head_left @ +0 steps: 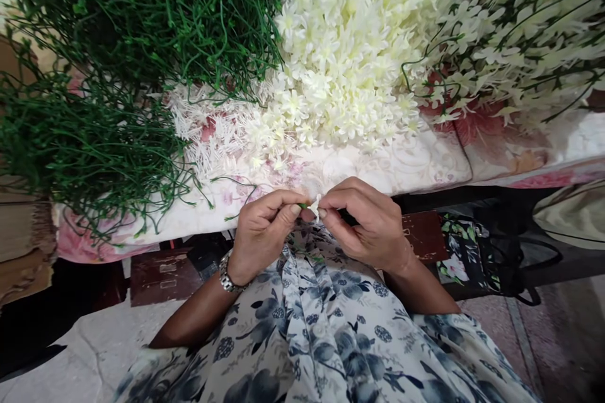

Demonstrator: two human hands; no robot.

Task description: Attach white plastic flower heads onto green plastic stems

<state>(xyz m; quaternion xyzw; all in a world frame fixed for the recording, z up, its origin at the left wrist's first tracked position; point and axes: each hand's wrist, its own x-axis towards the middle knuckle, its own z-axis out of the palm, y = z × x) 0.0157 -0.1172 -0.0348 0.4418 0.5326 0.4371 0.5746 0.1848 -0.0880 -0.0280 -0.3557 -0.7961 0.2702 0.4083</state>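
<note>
My left hand [267,230], with a metal watch at its wrist, pinches a green plastic stem; its bright tip shows between thumb and forefinger. Opposite it, my right hand [363,220] grips a small white artificial flower [316,206] by its petals. Stem tip and flower meet between my fingertips, close above my lap; whether the flower is seated on the stem I cannot tell. Beyond my hands lies a heap of loose cream-white flowers [340,63]. Piles of green stems [155,19] spread over the table's left side.
A floral cloth covers the table [397,160]. Small white plastic pieces [203,119] lie between stems and flowers. Stems bearing white flowers [515,44] are heaped at the right. A black floral bag [466,252] sits below the table edge, and cardboard [21,233] stands at the left.
</note>
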